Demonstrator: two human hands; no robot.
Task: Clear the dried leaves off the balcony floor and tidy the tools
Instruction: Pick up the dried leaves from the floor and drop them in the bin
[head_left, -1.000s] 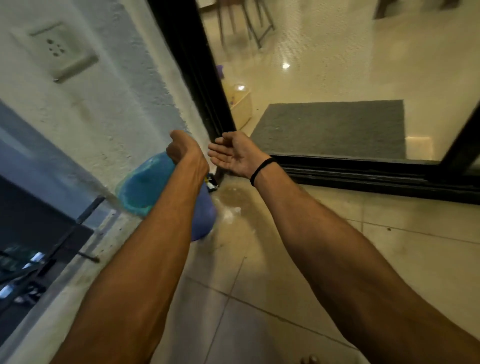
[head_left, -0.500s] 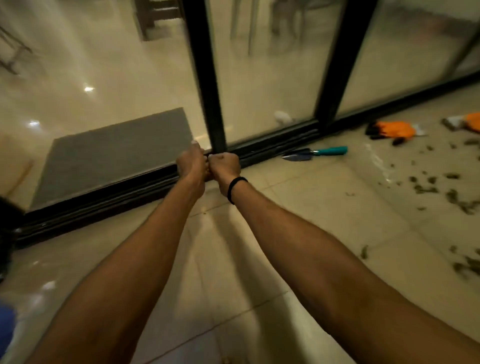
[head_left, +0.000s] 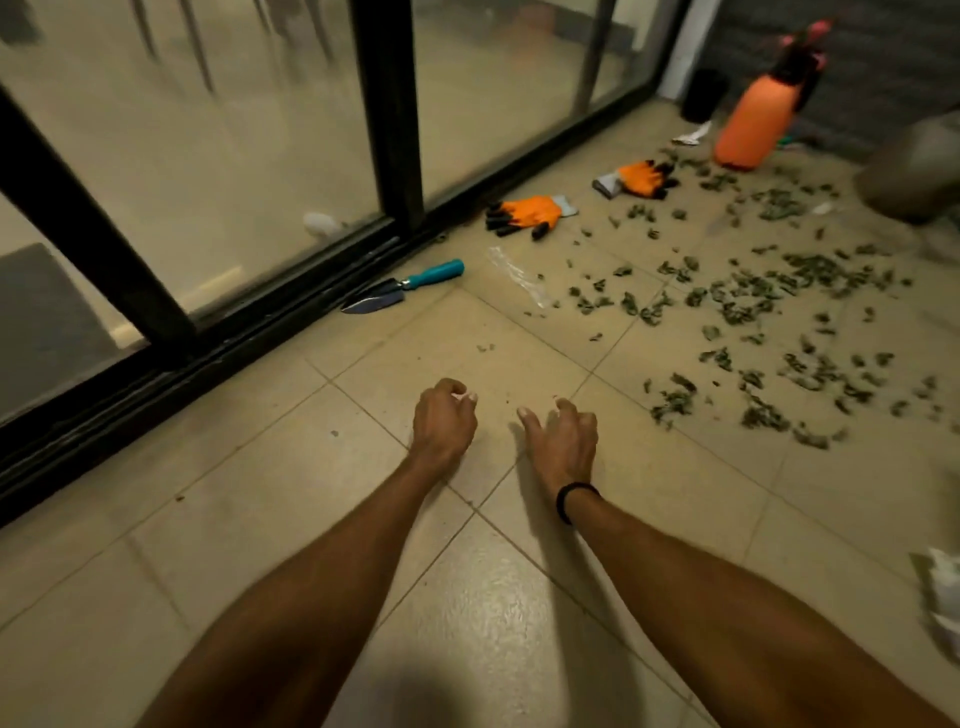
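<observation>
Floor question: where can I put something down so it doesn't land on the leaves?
The tiles around the left hand and right hand are almost bare, all the way left to the door track and up to the trowel. Right of the hands it is crowded: dried leaves spread up to the gloves and the orange sprayer.

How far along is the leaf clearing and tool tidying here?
Done: nothing visibly; dried leaves litter the floor; the trowel, near glove, far glove and sprayer lie out. In hand: nothing, left hand and right hand are empty, loosely curled. Left: all of it.
</observation>
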